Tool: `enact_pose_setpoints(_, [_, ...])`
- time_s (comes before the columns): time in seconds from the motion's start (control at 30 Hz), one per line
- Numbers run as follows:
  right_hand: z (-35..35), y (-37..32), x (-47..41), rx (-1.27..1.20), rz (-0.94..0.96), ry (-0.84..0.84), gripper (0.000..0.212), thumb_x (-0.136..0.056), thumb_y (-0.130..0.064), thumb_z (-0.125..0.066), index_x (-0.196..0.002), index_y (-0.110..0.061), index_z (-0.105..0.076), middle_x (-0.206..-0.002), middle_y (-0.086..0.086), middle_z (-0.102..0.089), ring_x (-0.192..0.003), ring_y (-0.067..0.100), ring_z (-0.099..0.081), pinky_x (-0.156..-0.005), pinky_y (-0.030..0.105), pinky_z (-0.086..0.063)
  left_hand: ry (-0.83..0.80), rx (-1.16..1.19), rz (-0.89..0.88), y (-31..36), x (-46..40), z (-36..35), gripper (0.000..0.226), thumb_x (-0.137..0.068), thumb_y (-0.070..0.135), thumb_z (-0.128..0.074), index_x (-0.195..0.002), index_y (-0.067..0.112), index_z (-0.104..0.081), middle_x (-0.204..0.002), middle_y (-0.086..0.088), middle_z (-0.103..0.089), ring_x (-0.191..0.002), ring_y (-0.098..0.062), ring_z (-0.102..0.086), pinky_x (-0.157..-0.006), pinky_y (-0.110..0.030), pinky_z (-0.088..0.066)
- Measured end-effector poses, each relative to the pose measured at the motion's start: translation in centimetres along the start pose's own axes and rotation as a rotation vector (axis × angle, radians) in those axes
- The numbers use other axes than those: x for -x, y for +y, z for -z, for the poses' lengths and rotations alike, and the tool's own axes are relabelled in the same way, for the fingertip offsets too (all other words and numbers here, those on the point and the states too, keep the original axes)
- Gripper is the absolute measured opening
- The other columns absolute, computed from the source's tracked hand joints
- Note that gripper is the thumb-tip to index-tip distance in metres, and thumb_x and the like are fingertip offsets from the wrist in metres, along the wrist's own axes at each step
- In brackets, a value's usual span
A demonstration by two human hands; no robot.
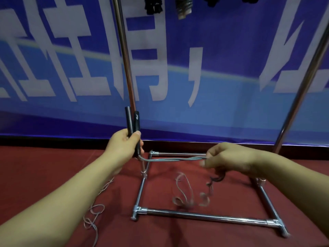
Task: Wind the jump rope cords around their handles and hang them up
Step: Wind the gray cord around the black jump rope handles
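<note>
Our left hand [124, 147] grips both black handles [132, 125] upright and side by side, in front of the rack's left pole [122, 50]. Our right hand [229, 160], well apart, pinches the grey cord [170, 159] stretched level between them. The cord looks light and limp, so we judge it needs steady tension, held close to the handles.
</note>
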State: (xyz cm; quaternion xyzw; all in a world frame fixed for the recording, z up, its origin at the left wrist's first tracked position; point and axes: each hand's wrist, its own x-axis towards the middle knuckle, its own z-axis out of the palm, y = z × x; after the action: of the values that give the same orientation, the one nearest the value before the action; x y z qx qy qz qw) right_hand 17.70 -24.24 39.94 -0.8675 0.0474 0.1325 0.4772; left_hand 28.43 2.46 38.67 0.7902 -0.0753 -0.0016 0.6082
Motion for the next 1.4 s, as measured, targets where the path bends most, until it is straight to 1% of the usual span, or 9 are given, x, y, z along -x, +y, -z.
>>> enact_pose_setpoints(0.17, [0.3,0.0,0.9,-0.157,0.035,0.053,0.012,-0.089,-0.018,-0.067,-0.080,-0.009,-0.070,-0.056,0.000,-0.043,-0.044,0.011,-0.032,-0.048,0.024,-0.025,-0.531,-0.197,0.003,0.7,2.7,-0.2,0.012,-0.100,0.019,-0.059,-0.096,0.009,-0.063,-0.071,-0.004,-0.065,-0.056,-0.017,-0.061,-0.051,-0.024,-0.047])
enact_pose_setpoints(0.23, [0.0,-0.1,1.1,-0.192,0.066,0.073,0.024,-0.091,-0.032,-0.064,-0.093,-0.009,-0.070,-0.065,0.004,-0.049,-0.046,0.011,-0.032,-0.047,0.024,-0.023,-0.682,-0.201,-0.007,1.5,3.9,-0.8,0.013,-0.100,0.020,-0.060,-0.091,0.012,-0.063,-0.070,-0.002,-0.064,-0.058,-0.016,-0.061,-0.053,-0.022,-0.047])
enact_pose_setpoints(0.37, [-1.0,-1.2,1.3,-0.146,0.131,0.177,0.062,-0.076,-0.084,-0.049,-0.096,-0.029,-0.070,-0.072,0.003,-0.049,-0.053,0.015,-0.034,-0.048,0.027,-0.025,-0.786,-0.071,0.059,3.0,5.4,-2.2,0.017,-0.101,0.020,-0.058,-0.084,0.015,-0.059,-0.070,-0.003,-0.057,-0.052,-0.015,-0.059,-0.047,-0.023,-0.050])
enact_pose_setpoints(0.47, [-1.4,-1.5,1.1,-0.106,0.203,0.244,0.070,-0.079,-0.082,-0.040,-0.095,-0.018,-0.065,-0.065,-0.003,-0.049,-0.055,0.014,-0.037,-0.049,0.024,-0.028,-0.867,-0.026,0.097,3.5,5.9,-2.8,0.013,-0.100,0.022,-0.059,-0.089,0.016,-0.061,-0.078,-0.007,-0.060,-0.053,-0.017,-0.061,-0.045,-0.026,-0.051])
enact_pose_setpoints(0.63, [-1.3,-1.3,1.1,0.039,0.262,0.299,0.047,-0.095,-0.060,-0.048,-0.081,-0.018,-0.063,-0.054,-0.017,-0.049,-0.050,0.000,-0.041,-0.058,0.022,-0.035,-0.854,0.027,0.236,4.1,6.2,-3.4,0.038,-0.096,0.039,-0.055,-0.116,0.008,-0.063,-0.080,-0.009,-0.070,-0.054,-0.014,-0.061,-0.046,-0.023,-0.048])
enact_pose_setpoints(0.83, [-1.1,-1.1,1.1,0.104,0.305,0.373,0.059,-0.089,-0.072,-0.045,-0.085,-0.017,-0.065,-0.078,0.002,-0.069,-0.077,0.023,-0.065,-0.081,0.043,-0.055,-0.951,0.294,0.436,4.6,6.0,-2.8,0.058,-0.103,0.051,-0.028,-0.114,0.013,-0.070,-0.092,-0.017,-0.072,-0.073,-0.024,-0.069,-0.067,-0.032,-0.058])
enact_pose_setpoints(1.03, [-1.7,-1.9,1.1,0.248,0.275,0.534,0.053,-0.094,-0.062,-0.039,-0.077,-0.016,-0.059,-0.066,-0.004,-0.055,-0.063,0.013,-0.051,-0.066,0.034,-0.043,-0.936,0.292,0.440,5.0,6.4,-3.0,0.044,-0.105,0.048,-0.033,-0.122,0.019,-0.061,-0.088,-0.005,-0.064,-0.058,-0.013,-0.059,-0.044,-0.020,-0.048])
enact_pose_setpoints(1.2, [-2.1,-2.1,0.6,0.250,0.237,0.548,0.060,-0.093,-0.064,-0.037,-0.080,-0.011,-0.060,-0.066,-0.003,-0.054,-0.061,0.013,-0.048,-0.062,0.033,-0.040,-0.797,0.096,0.143,4.2,6.5,-3.5,0.019,-0.105,0.027,-0.050,-0.094,0.019,-0.064,-0.081,-0.001,-0.064,-0.046,-0.009,-0.045,-0.041,-0.020,-0.035])
enact_pose_setpoints(1.4, [-2.2,-1.8,0.1,0.038,0.240,0.400,0.058,-0.087,-0.072,-0.043,-0.085,-0.018,-0.065,-0.067,-0.008,-0.058,-0.065,0.010,-0.053,-0.070,0.033,-0.045,-0.685,-0.161,-0.176,3.3,6.2,-3.1,0.019,-0.105,0.023,-0.050,-0.119,0.028,-0.062,-0.069,0.001,-0.063,-0.046,-0.012,-0.045,-0.043,-0.025,-0.042])
